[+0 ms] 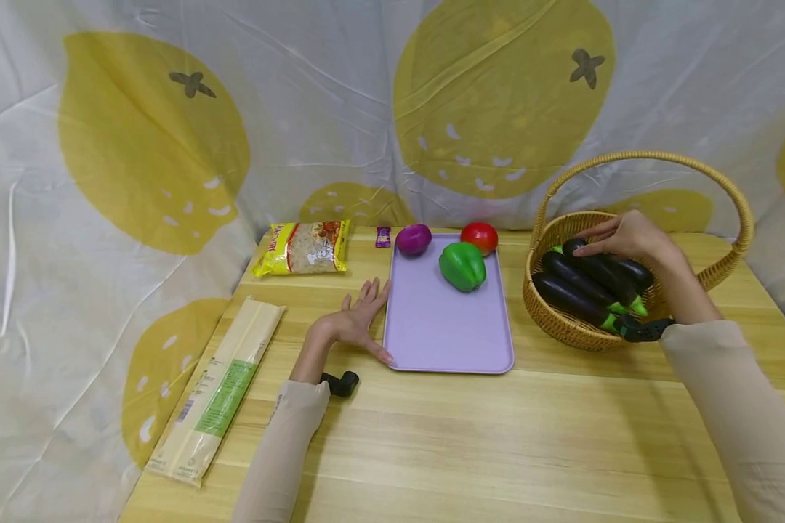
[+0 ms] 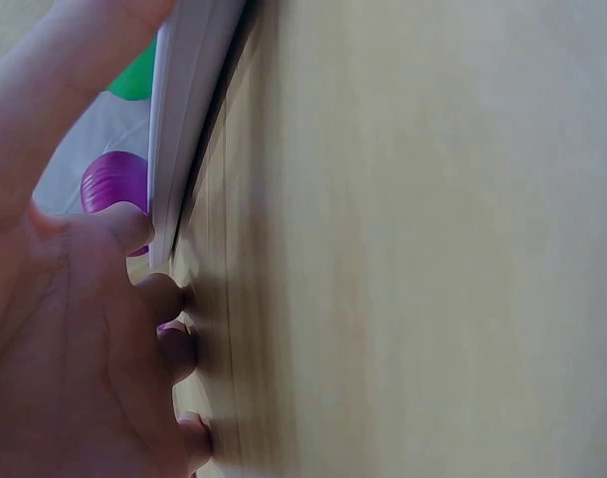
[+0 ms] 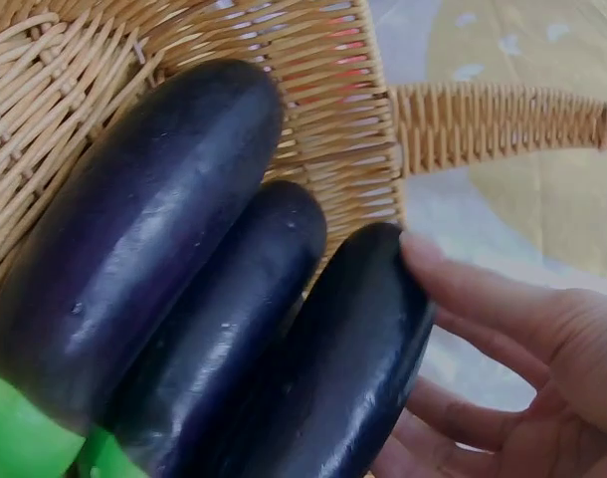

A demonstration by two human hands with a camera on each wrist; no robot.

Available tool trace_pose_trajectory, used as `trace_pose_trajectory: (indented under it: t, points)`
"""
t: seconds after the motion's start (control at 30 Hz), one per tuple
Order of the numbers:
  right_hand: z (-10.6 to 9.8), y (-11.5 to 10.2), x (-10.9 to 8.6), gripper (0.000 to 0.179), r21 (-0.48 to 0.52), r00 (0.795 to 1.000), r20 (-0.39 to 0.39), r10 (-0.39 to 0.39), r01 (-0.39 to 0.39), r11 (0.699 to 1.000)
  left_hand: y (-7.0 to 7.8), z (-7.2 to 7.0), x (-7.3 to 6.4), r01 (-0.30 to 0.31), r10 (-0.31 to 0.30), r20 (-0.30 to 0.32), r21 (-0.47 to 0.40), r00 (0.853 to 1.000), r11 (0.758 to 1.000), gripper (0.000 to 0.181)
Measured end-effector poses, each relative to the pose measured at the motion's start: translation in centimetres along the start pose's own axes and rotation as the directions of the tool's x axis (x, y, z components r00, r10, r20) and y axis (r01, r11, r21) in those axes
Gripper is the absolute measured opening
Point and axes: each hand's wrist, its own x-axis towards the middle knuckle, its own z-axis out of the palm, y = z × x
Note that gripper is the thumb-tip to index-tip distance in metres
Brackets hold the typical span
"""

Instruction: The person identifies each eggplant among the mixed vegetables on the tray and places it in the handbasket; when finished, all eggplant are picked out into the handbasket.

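My left hand (image 1: 349, 323) rests at the left edge of a lilac tray (image 1: 448, 330), fingers spread, thumb by its near corner. In the left wrist view the fingertips meet the tray's side. On the tray lie a green bell pepper (image 1: 462, 266), a red tomato (image 1: 480, 238) and a purple onion (image 1: 413, 239), the last two at its far corners. Over the wicker basket (image 1: 562, 330), my right hand (image 1: 633, 236) pinches the rounded end of an eggplant (image 3: 353, 339) between thumb and fingers. Several other eggplants (image 3: 144, 229) lie beside it in the basket, green stems toward me.
A yellow food packet (image 1: 303, 248) and a small purple wrapped packet (image 1: 382, 237) lie at the back left. One long flat package (image 1: 219, 392) with a green label lies along the table's left side. The basket's tall handle (image 1: 647, 156) arches beside the right forearm.
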Motion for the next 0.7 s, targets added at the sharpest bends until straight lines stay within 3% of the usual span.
trace_pose_trajectory:
  t: [0.7]
  points:
    - [0.05,0.62,0.21,0.057,-0.045,0.997,0.062,-0.043,0.046,0.998,-0.18,0.03,-0.01,-0.004,0.004,-0.002,0.004,1.000,1.000,0.148]
